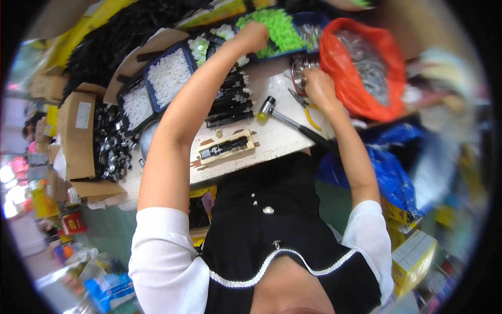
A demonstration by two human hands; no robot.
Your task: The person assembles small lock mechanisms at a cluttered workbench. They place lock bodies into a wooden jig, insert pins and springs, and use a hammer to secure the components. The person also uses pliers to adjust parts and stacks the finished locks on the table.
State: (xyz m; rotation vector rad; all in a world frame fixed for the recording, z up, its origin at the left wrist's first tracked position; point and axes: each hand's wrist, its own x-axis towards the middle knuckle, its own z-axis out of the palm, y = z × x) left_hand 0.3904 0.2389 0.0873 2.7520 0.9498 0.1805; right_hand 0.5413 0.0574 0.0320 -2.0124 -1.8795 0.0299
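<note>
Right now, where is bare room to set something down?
The white worktop is bare between the cream rectangular block and the black-handled hammer, and between the black strips and yellow-handled pliers. Blue plastic trays and the red plastic bag crowd its far side.

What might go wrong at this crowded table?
The left hand is at the heaped green pieces; a bump might spill some.

The pliers lie close to the right hand, so they could get knocked or perhaps scratch it.

The hammer has its handle pointing toward the table's near edge, beside the right forearm; a careless sweep might push it off.
</note>
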